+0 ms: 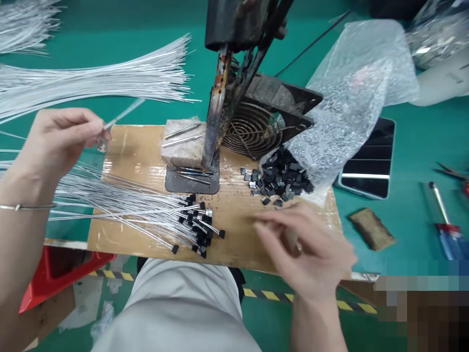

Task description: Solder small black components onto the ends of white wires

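Observation:
At the left, my left hand (pixel 69 132) pinches a thin whitish wire (pixel 126 112) between thumb and fingertips, its end pointing up to the right. My right hand (pixel 308 244) is over the right part of the brown board (pixel 238 232), smeared by motion. Its thumb and forefinger are curved close together, and whether a small piece sits between them is unclear. Just beyond it lies a heap of small black pieces (pixel 286 171). Between my hands rests a bundle of silvery wires (pixel 135 195) with black end pieces (pixel 198 225).
A soldering iron (pixel 216 107) comes down over a pale block (pixel 183 142), beside a round-grilled fan (pixel 252 127). More white wires (pixel 110 80) lie at the back left. To the right are a bubble-wrap bag (pixel 351 93), a phone (pixel 368 161), a brownish block (pixel 372 229) and a screwdriver (pixel 449 234).

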### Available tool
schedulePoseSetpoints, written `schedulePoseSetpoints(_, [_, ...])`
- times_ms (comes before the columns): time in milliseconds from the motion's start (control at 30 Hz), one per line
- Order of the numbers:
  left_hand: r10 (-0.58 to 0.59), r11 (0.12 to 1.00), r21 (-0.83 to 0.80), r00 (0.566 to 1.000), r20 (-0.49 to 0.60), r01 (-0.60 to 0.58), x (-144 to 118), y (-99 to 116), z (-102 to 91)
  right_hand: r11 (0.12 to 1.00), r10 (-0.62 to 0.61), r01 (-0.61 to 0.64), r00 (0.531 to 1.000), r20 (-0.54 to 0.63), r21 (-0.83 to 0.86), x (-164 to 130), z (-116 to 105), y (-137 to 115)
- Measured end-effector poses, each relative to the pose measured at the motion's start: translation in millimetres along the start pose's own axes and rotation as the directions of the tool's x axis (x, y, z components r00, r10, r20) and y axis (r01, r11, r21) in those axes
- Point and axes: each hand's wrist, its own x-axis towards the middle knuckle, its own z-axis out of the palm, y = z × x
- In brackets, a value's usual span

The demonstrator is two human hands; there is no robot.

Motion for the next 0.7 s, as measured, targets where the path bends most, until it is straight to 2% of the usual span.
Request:
schedulePoseSetpoints(67, [-0.02,0.999,0.034,1.0,-0.001,0.02,-13,-1,2.9,0.993,-0.107,0.116,0.971,0.212,-0.031,-7,0,-7])
schedulePoseSetpoints(133, [-0.031,0.999,0.038,0.999,0.024,0.03,-25,-1,6.3,0.984,-0.13,0.161,0.944,0.304,-0.081,-12,3,-10])
schedulePoseSetpoints(200, [-0.047,0.997,0.057,0.997,0.065,0.043,-36,-2,10.4,0.978,-0.139,0.181,0.939,0.314,-0.105,-15,9,-11])
schedulePoseSetpoints(300, [-0.04,0.996,0.087,0.991,0.128,0.029,-49,-3,17.8,0.981,-0.123,0.156,0.958,0.258,-0.111,-18,16,-11])
schedulePoseSetpoints(400, [-0.017,0.997,0.074,0.984,0.175,0.004,-58,-5,25.8,0.996,-0.02,0.034,0.984,0.179,-0.077,-21,20,-15])
schedulePoseSetpoints(500, [0.002,0.996,0.084,0.977,0.213,-0.02,-61,-6,32.2,0.987,0.16,-0.161,0.975,0.155,-0.006,-24,23,-21])
schedulePoseSetpoints(600, [0.025,0.991,0.119,0.958,0.284,-0.062,-62,-7,35.5,0.912,0.359,-0.39,0.909,0.213,0.125,-26,23,-28])
schedulePoseSetpoints(700, [0.042,0.983,0.152,0.939,0.341,-0.099,-62,-9,35.8,0.733,0.515,-0.607,0.791,0.331,0.308,-25,23,-32])
